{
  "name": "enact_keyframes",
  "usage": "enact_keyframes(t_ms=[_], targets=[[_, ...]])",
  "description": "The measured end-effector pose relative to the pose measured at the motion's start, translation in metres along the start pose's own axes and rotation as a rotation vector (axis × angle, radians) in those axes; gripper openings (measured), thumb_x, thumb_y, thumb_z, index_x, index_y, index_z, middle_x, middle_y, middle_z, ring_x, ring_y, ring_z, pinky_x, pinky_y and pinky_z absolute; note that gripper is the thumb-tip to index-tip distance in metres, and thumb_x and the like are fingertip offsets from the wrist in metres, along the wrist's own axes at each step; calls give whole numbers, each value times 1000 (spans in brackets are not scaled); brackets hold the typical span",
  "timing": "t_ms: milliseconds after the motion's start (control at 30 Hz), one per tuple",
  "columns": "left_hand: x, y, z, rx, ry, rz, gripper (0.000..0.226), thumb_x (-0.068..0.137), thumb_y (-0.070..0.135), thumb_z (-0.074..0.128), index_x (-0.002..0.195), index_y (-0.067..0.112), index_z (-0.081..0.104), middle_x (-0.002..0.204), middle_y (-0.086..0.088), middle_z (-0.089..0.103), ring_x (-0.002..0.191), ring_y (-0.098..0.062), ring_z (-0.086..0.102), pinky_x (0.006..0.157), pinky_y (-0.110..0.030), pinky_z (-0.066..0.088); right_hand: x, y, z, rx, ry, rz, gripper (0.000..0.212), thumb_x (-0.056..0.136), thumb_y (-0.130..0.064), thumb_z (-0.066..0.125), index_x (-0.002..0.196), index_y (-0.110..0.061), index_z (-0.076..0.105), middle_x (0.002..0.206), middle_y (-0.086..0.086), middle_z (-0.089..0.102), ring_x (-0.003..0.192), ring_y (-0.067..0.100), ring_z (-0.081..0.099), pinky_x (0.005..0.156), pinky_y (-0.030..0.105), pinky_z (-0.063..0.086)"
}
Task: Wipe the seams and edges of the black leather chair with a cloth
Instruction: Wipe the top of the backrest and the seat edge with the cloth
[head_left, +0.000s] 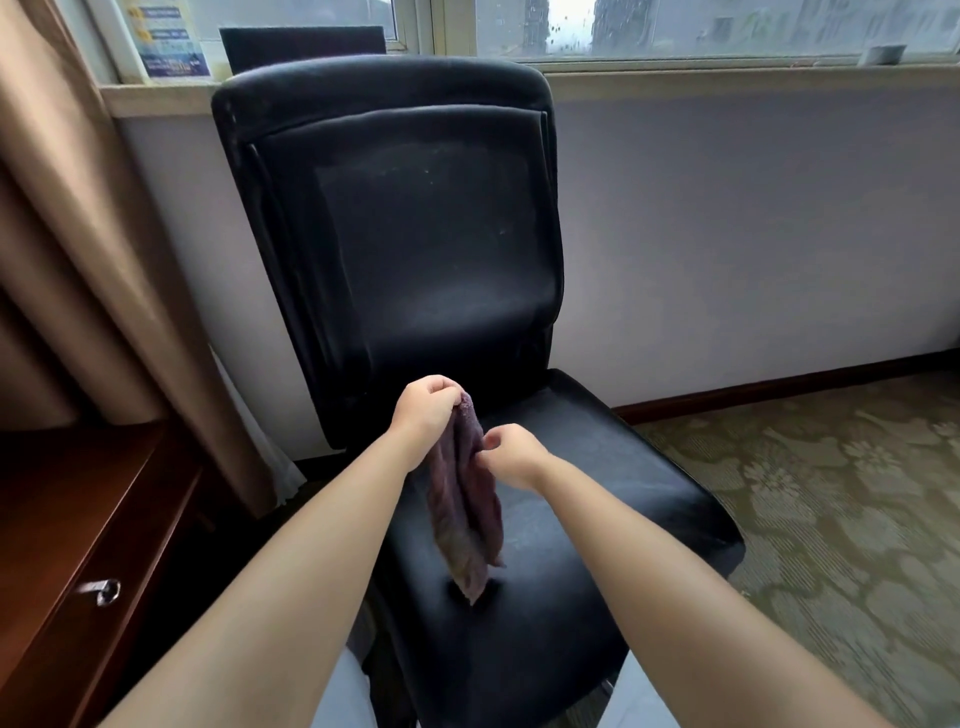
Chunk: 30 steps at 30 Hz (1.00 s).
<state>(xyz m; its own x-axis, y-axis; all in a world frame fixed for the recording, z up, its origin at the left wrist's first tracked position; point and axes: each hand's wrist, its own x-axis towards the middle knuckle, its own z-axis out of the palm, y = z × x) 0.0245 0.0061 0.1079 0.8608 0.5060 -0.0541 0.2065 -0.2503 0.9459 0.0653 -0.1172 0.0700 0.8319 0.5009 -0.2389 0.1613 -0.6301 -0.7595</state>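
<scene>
Both bare forearms reach forward. The left hand grips the purple cloth at its top. The right hand pinches its edge.

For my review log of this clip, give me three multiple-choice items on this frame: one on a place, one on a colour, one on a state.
1. Where does the wooden cabinet with the metal handle stand relative to the black leather office chair?
A. To its left
B. To its right
C. Behind it

2. What colour is the hanging terry cloth?
A. White
B. Purple
C. Yellow

3. How is the cloth held?
A. Lying flat on the seat, untouched
B. By the left hand only
C. By both hands, hanging down over the seat

Answers: 1 A, the wooden cabinet fills the lower left, beside the black leather office chair. 2 B, the terry cloth is dull purple. 3 C, the left hand grips its top and the right hand pinches its edge, while the cloth's end dangles above the seat.
</scene>
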Motion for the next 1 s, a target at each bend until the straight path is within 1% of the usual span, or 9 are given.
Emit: enact_keyframes(t_ms=[100,233,333,400,500,600,700,900,1000], targets=[[9,-6,-9,111,1,59,27,87,5,53,70,23,63,68,4,59,70,-14,51,70,-28,43,4,1,-10,28,162,47,21,84,-18,49,64,-19,43,74,-1,52,73,19,49,61,26,36],[20,-12,-23,570,-109,205,8,88,21,61,86,26,68,86,5,64,85,-16,58,81,-32,49,10,8,-31,-142,293,-26,22,74,-5,56,62,-18,43,68,-2,53,70,22,51,53,26,37],[26,-16,-25,790,-252,266,12,84,20,68,95,19,70,93,2,63,90,-19,59,81,-33,50,17,8,-39,-247,335,-79,28,77,-2,54,92,-26,59,92,-2,62,87,23,58,65,25,41],[31,-20,-24,857,-322,264,14,82,16,70,96,14,71,93,-1,64,90,-19,60,79,-31,50,25,8,-43,-374,392,-96,35,81,-1,49,106,-23,61,102,0,60,95,24,57,68,27,39],[40,-31,-21,1059,-398,248,9,81,14,68,91,13,69,91,-3,62,86,-19,58,75,-29,49,39,12,-47,-440,514,-67,24,82,0,45,94,-14,61,99,5,56,89,28,56,65,28,35],[51,-44,-17,1197,-438,218,11,85,14,62,95,12,67,99,-4,63,95,-23,59,79,-33,50,53,18,-49,-470,590,0,20,82,1,45,91,-11,59,98,7,56,89,27,53,65,29,34],[67,-49,-15,1152,-321,192,22,86,6,53,96,18,69,101,-1,64,97,-25,61,78,-34,52,67,22,-58,-532,680,41,20,83,0,47,95,-12,58,100,8,58,96,28,52,70,31,31],[91,-19,-15,963,180,388,28,91,7,49,105,16,72,104,-7,59,99,-28,56,74,-34,42,83,12,-84,-539,828,-45,19,81,4,51,97,-3,58,104,15,55,100,33,48,68,36,34],[92,-17,-15,1050,239,440,28,90,8,50,107,14,72,104,-8,60,98,-28,55,74,-36,40,78,17,-88,-581,699,-117,17,80,0,56,97,-3,56,106,13,52,103,31,45,73,37,40]])
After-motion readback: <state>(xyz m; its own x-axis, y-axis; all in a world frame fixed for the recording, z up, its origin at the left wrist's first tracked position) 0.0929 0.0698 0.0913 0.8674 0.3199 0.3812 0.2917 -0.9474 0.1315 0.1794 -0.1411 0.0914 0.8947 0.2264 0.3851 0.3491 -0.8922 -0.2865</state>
